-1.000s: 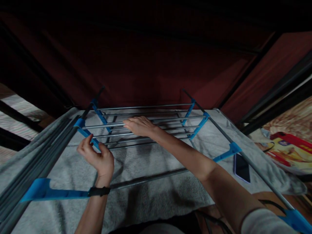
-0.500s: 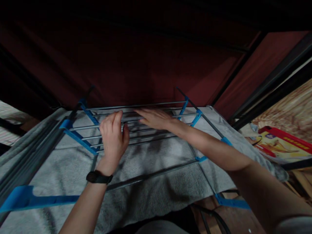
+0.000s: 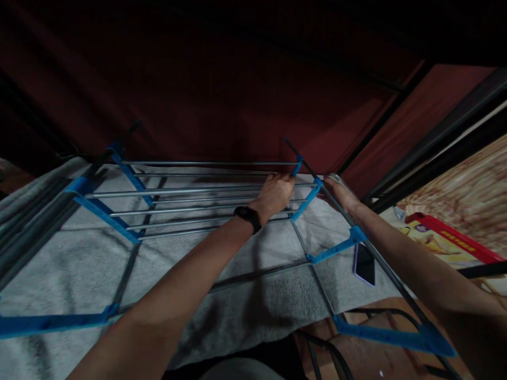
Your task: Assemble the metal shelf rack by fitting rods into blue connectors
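Note:
A metal clothes drying rack [image 3: 190, 191] with grey rods and blue plastic brackets stretches across in front of me. My left hand [image 3: 278, 191], a dark band on its wrist, is closed over the rods near their right end, close to a blue bracket [image 3: 308, 201]. Its fingertips are partly hidden behind the hand. Just outside the right side rail [image 3: 340, 207] is my right hand [image 3: 341, 194]. Its fingers curl in at the rail near the bracket joint, and some of them are hidden.
Beneath the rack lies a grey fleecy cloth [image 3: 273, 298]. A phone [image 3: 364, 265] rests on it at the right. Further right is a red and yellow package [image 3: 447, 237]. A dark red panel [image 3: 222, 105] rises behind, and a black metal frame [image 3: 407, 174] borders the right.
My left hand has moved right along the rods to their right end. My right hand has left the middle of the rods for the right side rail. The phone has come into view.

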Demonstrator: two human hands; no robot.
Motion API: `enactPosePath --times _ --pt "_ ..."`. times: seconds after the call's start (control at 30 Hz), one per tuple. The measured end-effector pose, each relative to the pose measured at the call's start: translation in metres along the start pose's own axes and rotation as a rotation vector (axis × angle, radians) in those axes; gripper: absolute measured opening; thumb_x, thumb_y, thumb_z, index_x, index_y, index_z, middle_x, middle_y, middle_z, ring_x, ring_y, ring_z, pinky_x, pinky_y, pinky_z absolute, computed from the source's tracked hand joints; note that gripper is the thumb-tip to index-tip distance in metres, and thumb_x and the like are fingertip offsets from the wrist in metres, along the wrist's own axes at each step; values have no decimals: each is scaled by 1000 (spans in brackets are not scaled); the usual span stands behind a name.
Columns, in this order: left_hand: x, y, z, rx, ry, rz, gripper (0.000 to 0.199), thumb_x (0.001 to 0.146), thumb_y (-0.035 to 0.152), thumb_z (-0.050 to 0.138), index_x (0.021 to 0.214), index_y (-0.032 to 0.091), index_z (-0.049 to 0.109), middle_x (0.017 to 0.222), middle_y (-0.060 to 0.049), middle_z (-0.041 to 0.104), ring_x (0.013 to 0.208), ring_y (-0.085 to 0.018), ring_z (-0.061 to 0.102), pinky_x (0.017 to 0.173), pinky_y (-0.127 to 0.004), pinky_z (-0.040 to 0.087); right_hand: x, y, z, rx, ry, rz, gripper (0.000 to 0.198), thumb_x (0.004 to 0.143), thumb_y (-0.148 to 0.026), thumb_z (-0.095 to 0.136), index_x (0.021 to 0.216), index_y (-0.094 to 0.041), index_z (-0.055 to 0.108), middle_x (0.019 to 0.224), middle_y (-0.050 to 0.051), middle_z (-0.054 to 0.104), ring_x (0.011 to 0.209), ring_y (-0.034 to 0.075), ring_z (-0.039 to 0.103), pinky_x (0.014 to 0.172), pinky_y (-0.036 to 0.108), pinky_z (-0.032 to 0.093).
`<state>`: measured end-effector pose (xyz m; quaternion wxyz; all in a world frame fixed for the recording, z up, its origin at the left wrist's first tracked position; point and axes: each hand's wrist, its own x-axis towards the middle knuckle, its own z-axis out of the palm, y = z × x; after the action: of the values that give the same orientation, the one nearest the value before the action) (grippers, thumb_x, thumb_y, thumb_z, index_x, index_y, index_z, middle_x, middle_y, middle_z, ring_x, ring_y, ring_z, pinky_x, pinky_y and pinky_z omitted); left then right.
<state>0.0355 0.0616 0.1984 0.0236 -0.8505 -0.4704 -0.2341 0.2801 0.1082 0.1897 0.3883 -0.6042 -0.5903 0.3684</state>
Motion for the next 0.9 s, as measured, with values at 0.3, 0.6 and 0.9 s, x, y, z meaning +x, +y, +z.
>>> enactPosePath --times 0.3,0.6,0.9 --pt "33 15 26 -41 -122 9 36 105 21 40 124 15 70 113 -14 75 109 -25 72 91 -34 52 5 -5 13 241 -66 137 18 85 -42 65 84 -24 66 81 5 74 83 20 70 78 34 59" --pt "27 12 32 -80 -121 -16 42 106 22 37 135 27 67 116 -9 75 110 -22 71 88 -30 52 9 -3 17 304 -27 203 19 72 -37 76 80 -24 65 79 0 73 90 20 67 82 31 56" --pt "24 7 36 -77 -112 -20 45 105 19 38 139 29 65 115 -9 75 107 -23 71 85 -31 51 13 0 21 321 -30 215 16 73 -34 76 81 -24 67 81 1 74 89 20 68 76 29 56"
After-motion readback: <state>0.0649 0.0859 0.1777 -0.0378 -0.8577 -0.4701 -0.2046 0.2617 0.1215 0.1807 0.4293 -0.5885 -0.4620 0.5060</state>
